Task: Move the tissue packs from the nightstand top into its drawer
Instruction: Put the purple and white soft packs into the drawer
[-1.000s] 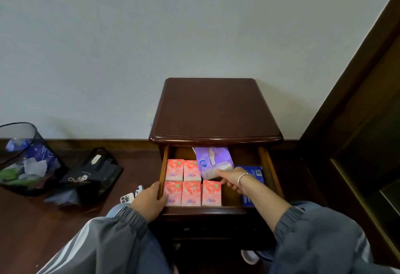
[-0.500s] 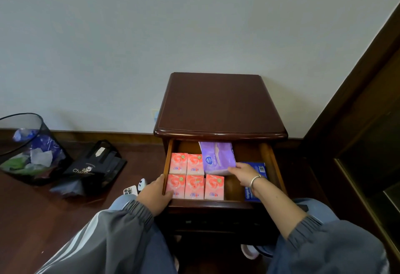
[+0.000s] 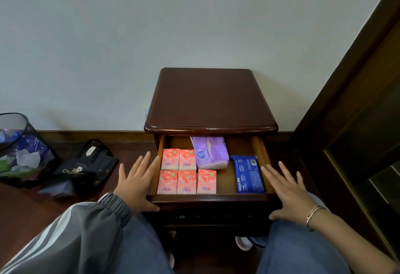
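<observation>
Dark brown wood of the nightstand top [image 3: 211, 98] shows bare, with no tissue pack on it, so the moving step looks done. All the packs lie in the open drawer [image 3: 214, 197]. Five pink packs [image 3: 186, 171] fill its left side, two along the back row and three against the front edge, touching one another. A purple pack [image 3: 211, 153] lies slightly askew at the middle of the back edge, just beside the pink ones. A blue pack [image 3: 248, 174] lies lengthwise along the right edge, apart from the rest. The left hand [image 3: 138, 181] is released, fingers straight and spread beside the drawer's left side, thumb at the front left corner. The right hand [image 3: 287, 191] is likewise released and grasps nothing, fingers spread at the front right corner. What remains, as I judge it, is closing the drawer: an even push on both corners, straight back, so it does not skew or jam, with fingertips kept off the side edges.
</observation>
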`<state>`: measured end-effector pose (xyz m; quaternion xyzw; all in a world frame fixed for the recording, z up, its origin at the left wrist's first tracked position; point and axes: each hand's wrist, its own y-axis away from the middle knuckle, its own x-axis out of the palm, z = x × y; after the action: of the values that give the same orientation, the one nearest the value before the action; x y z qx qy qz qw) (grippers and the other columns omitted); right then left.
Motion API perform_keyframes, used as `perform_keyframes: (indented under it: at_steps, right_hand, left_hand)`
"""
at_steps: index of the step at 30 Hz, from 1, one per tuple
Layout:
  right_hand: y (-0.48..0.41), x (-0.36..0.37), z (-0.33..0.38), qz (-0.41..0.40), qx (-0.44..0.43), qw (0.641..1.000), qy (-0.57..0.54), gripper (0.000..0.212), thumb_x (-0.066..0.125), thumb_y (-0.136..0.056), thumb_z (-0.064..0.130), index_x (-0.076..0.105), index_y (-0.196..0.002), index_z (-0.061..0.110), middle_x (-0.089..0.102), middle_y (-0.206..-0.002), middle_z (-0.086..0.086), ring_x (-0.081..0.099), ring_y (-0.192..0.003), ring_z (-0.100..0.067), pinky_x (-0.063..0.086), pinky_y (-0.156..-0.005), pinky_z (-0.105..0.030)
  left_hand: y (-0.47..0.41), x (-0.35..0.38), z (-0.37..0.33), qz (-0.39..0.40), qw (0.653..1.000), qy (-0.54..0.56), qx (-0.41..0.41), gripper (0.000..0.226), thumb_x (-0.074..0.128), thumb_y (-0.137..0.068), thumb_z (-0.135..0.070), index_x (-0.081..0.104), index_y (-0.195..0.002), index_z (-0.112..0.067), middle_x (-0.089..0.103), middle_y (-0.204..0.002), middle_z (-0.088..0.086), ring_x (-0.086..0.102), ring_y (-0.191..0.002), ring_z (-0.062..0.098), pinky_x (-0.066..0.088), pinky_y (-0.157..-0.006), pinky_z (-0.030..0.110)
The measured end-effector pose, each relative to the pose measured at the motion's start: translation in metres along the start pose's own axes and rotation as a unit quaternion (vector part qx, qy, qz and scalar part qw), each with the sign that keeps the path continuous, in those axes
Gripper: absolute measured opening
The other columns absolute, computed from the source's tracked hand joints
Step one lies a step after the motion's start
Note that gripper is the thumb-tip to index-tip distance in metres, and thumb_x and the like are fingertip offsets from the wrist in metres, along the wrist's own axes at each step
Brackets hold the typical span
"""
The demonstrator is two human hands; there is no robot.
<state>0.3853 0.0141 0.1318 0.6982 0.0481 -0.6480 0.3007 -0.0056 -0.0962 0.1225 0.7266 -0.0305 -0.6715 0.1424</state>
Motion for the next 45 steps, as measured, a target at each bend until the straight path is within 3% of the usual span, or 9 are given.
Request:
perform_keyframes:
  at_steps: [9,15,21,25,28,32,40,43,45]
  right_hand:
    - [-0.018,-0.011,-0.014,-0.081,0.053,0.995,0.025,0.152,0.07,-0.039,0.078,-0.048,-0.125,0.038,-0.043,-0.14,0.011,-0.038,-0.133,-0.021,-0.004,-0.111,-0.06]
    - [-0.053,-0.019,-0.016,-0.147,0.105,0.984,-0.002,0.148,0.075,-0.047,0.07,-0.04,-0.132,0.033,-0.019,-0.157,0.004,-0.02,-0.144,-0.022,0.004,-0.114,-0.058]
    - [-0.106,-0.041,-0.022,-0.148,0.105,0.983,0.009,0.147,0.078,-0.048,0.066,-0.027,-0.143,0.027,-0.023,-0.156,0.002,-0.016,-0.145,-0.022,0.005,-0.113,-0.058]
    - [-0.133,-0.046,-0.022,-0.18,0.103,0.978,-0.005,0.123,0.076,-0.061,0.057,-0.002,-0.15,0.025,0.0,-0.16,0.003,0.001,-0.147,-0.02,0.012,-0.115,-0.054]
    - [-0.141,-0.035,-0.021,-0.268,0.111,0.957,-0.015,0.102,0.078,-0.065,0.048,0.024,-0.147,0.02,0.028,-0.154,-0.002,0.022,-0.143,-0.025,0.032,-0.111,-0.048]
    - [-0.154,-0.022,-0.016,-0.361,0.115,0.923,-0.066,0.087,0.083,-0.064,0.034,0.042,-0.139,0.015,0.045,-0.143,-0.008,0.038,-0.133,-0.033,0.04,-0.1,-0.051]
    - [-0.162,-0.014,-0.011,-0.403,0.141,0.903,-0.051,0.083,0.085,-0.06,0.03,0.049,-0.132,0.011,0.052,-0.136,-0.013,0.046,-0.126,-0.037,0.042,-0.092,-0.055]
    - [-0.158,-0.019,-0.003,-0.365,0.151,0.916,-0.078,0.082,0.082,-0.066,0.03,0.044,-0.136,0.012,0.044,-0.143,-0.011,0.037,-0.133,-0.036,0.04,-0.098,-0.056]
    - [-0.153,-0.024,0.004,-0.336,0.156,0.918,-0.142,0.082,0.077,-0.073,0.037,0.036,-0.141,0.016,0.032,-0.152,-0.005,0.023,-0.142,-0.028,0.027,-0.108,-0.057]
  left_hand:
    - [-0.006,-0.004,0.009,-0.065,0.998,-0.003,-0.021,0.154,0.073,-0.043,-0.076,-0.046,-0.13,-0.034,-0.05,-0.14,-0.006,-0.036,-0.135,0.018,-0.012,-0.109,0.062]
    - [-0.033,-0.013,0.0,-0.133,0.989,0.02,-0.064,0.143,0.08,-0.055,-0.062,-0.033,-0.138,-0.032,-0.023,-0.158,-0.001,-0.019,-0.146,0.021,-0.004,-0.113,0.06]
    - [-0.083,-0.028,0.004,-0.148,0.987,0.012,-0.058,0.132,0.082,-0.059,-0.054,-0.012,-0.15,-0.031,-0.011,-0.161,-0.001,-0.006,-0.148,0.023,0.007,-0.114,0.06]
    - [-0.113,-0.026,0.008,-0.156,0.987,0.001,-0.036,0.107,0.074,-0.073,-0.048,0.006,-0.152,-0.029,0.005,-0.161,0.0,0.005,-0.148,0.024,0.013,-0.114,0.06]
    - [-0.124,-0.016,0.005,-0.227,0.973,-0.01,-0.046,0.088,0.077,-0.074,-0.037,0.032,-0.148,-0.021,0.032,-0.154,0.007,0.027,-0.142,0.032,0.02,-0.11,0.063]
    - [-0.135,-0.001,0.002,-0.33,0.942,0.001,-0.053,0.076,0.085,-0.066,-0.027,0.053,-0.133,-0.012,0.051,-0.138,0.016,0.045,-0.128,0.041,0.034,-0.101,0.063]
    - [-0.146,0.009,-0.013,-0.355,0.928,0.054,-0.101,0.068,0.081,-0.07,-0.029,0.053,-0.129,-0.01,0.05,-0.137,0.019,0.042,-0.13,0.043,0.035,-0.097,0.059]
    - [-0.14,0.003,-0.016,-0.324,0.939,0.067,-0.1,0.07,0.08,-0.072,-0.029,0.051,-0.133,-0.011,0.045,-0.143,0.017,0.036,-0.135,0.041,0.036,-0.098,0.059]
    - [-0.13,-0.007,-0.02,-0.286,0.947,0.093,-0.112,0.075,0.076,-0.075,-0.035,0.043,-0.14,-0.016,0.035,-0.151,0.01,0.026,-0.142,0.032,0.027,-0.107,0.057]
